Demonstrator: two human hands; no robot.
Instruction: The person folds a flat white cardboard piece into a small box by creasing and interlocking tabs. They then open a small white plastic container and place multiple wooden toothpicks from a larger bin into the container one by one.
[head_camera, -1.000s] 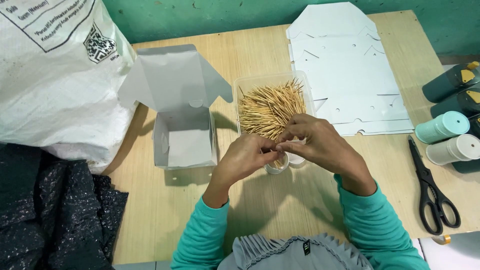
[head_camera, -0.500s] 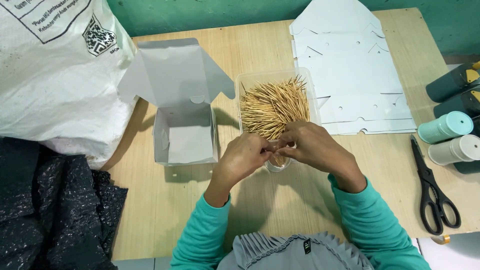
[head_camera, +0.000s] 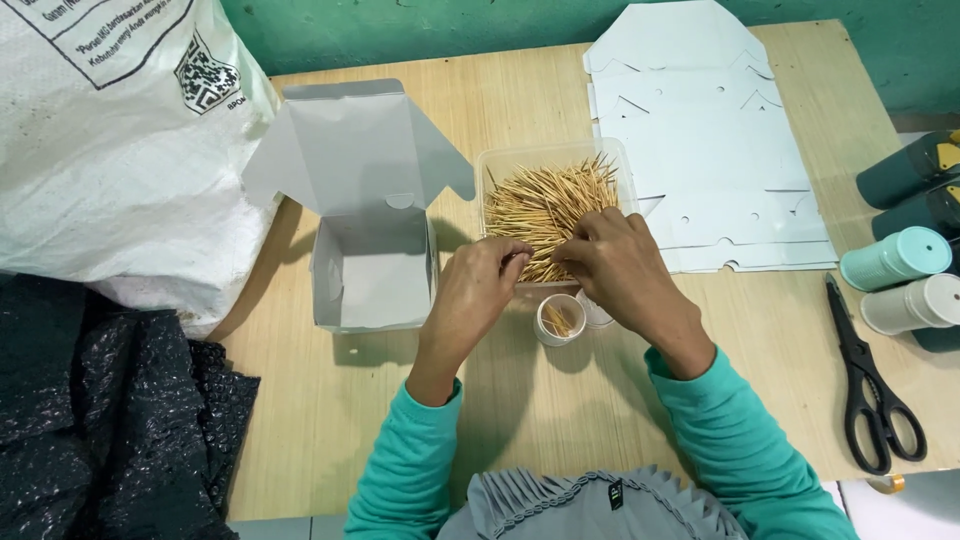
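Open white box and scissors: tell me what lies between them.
Head view: between open white box and scissors sit both hands and a small toothpick jar.

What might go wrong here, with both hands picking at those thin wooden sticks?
The small round white cup stands just under the left hand and right hand; a nudge might tip it. Thin wooden sticks poke past the clear plastic tray rim and might spill onto the wooden table.
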